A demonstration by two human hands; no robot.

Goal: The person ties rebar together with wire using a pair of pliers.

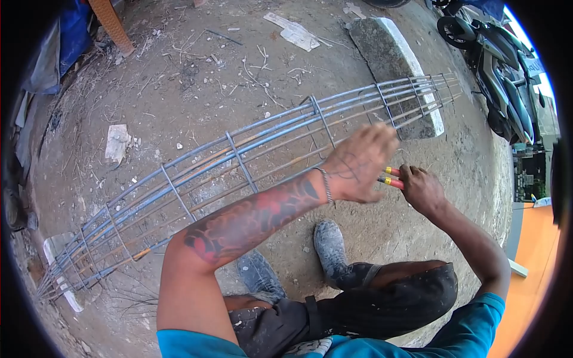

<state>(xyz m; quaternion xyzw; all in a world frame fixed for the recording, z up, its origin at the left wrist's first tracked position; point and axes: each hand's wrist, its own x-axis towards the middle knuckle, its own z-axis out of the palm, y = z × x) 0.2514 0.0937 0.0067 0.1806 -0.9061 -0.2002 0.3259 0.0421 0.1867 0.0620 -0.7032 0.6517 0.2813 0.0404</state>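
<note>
A long rebar cage (241, 161) of lengthwise bars and square stirrups stretches across in front of me, from lower left to upper right. My left hand (361, 164) is over the cage's near side, right of its middle, fingers stretched out and thumb apart. Just to the right, my right hand (421, 188) is closed round the red and yellow handles of a plier-like tool (394, 182). The tool's head is hidden behind my left hand.
The cage's right end overlaps a concrete block (388, 53); a pale support (73, 298) shows at its left end. My boots (330, 247) stand close to its near side. Motorcycles (504, 83) are parked at right. Paper scraps (292, 31) and twigs litter the ground.
</note>
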